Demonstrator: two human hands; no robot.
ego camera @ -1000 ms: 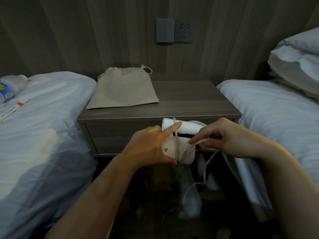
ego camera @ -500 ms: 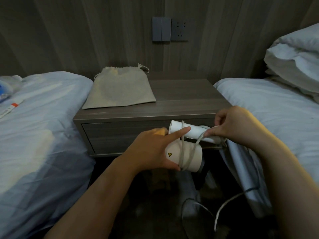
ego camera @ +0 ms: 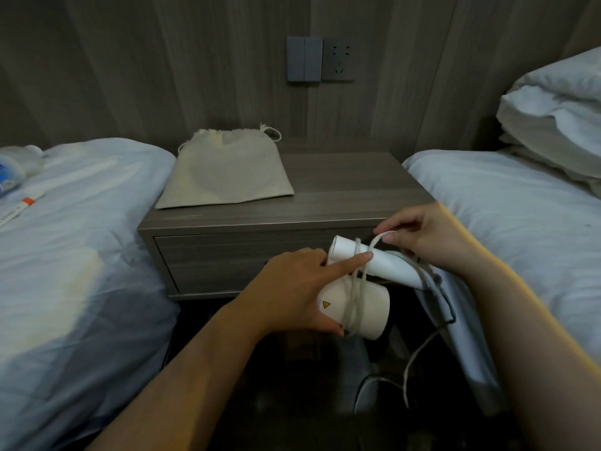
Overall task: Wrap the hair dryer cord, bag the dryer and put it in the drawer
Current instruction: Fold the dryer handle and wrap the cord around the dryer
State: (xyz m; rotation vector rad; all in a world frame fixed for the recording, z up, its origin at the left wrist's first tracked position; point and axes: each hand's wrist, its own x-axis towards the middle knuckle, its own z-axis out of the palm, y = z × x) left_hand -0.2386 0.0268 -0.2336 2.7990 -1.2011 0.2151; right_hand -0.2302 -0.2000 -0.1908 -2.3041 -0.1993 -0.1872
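A white folded hair dryer (ego camera: pixel 367 307) hangs in front of the closed drawer (ego camera: pixel 234 262) of the nightstand. My left hand (ego camera: pixel 292 294) grips its barrel, index finger stretched along the folded handle. Several turns of white cord (ego camera: pixel 356 288) run round barrel and handle. My right hand (ego camera: pixel 429 239) pinches the cord just above the handle's end, and the loose rest of the cord trails down toward the dark floor. A beige drawstring bag (ego camera: pixel 224 170) lies flat on the nightstand top, at the back left.
The wooden nightstand (ego camera: pixel 351 187) stands between two white beds (ego camera: pixel 71 242), (ego camera: pixel 507 216). A bottle (ego camera: pixel 13 167) and a small tube (ego camera: pixel 19 208) lie on the left bed. Pillows (ego camera: pixel 556 118) are stacked at the right. A switch and socket (ego camera: pixel 320 58) are on the wall.
My right hand has carried the cord up and over the handle, adding another turn round the dryer. The left hand has kept its grip; the dryer sits a little lower and further right.
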